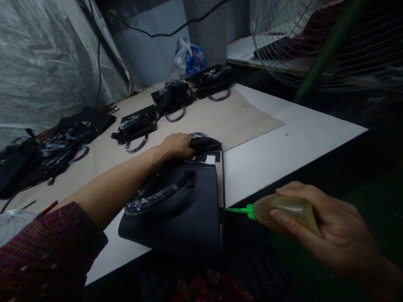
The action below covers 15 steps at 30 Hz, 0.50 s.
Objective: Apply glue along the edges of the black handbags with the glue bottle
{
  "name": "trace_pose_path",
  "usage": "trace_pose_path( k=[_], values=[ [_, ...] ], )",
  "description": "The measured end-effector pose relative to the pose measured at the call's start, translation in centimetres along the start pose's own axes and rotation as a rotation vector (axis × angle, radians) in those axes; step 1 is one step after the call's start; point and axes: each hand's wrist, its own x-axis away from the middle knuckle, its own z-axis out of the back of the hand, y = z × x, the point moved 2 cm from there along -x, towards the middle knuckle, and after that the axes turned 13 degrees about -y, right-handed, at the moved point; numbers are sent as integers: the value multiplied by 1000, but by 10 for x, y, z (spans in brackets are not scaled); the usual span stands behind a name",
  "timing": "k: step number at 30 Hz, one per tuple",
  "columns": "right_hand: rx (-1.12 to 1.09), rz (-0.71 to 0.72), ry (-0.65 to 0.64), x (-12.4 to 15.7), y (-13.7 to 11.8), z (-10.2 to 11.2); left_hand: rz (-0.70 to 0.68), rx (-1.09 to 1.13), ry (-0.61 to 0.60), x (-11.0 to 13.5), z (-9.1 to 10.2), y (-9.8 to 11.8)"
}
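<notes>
A black pebbled handbag [189, 209] lies in front of me at the table's near edge, its handle [154, 199] wrapped in clear plastic. My left hand [178, 145] is closed on black material at the bag's far end, next to a small white patch [210, 159]. In my right hand [327, 222] is a squeeze bottle [283, 212] of yellowish, cloudy content. Its thin green nozzle [237, 210] points left, with the tip at the bag's right edge, where a pale strip shows. Whether the tip touches the bag I cannot tell.
Several more black handbags [135, 121] with plastic-wrapped handles lie farther back and left on the table [267, 155], partly over a beige sheet [248, 113]. A blue package in clear plastic [193, 58] stands at the back. A wire fan guard [283, 54] juts in upper right.
</notes>
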Motion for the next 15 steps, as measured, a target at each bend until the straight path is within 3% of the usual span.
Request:
trace_pose_path(
  k=[4, 8, 12, 15],
  values=[
    [-77, -10, -49, -1, 2, -4, -12, -17, -2, 1, 0, 0],
    [-94, -89, 2, 3, 5, -6, -4, -19, -6, -1, 0, -1],
    [-226, -136, -87, 4, 3, -6, -16, -8, 15, -1, -1, -3],
    [-250, -204, -51, 5, 3, -5, -18, 4, 48, -1, -2, -4]
  ],
)
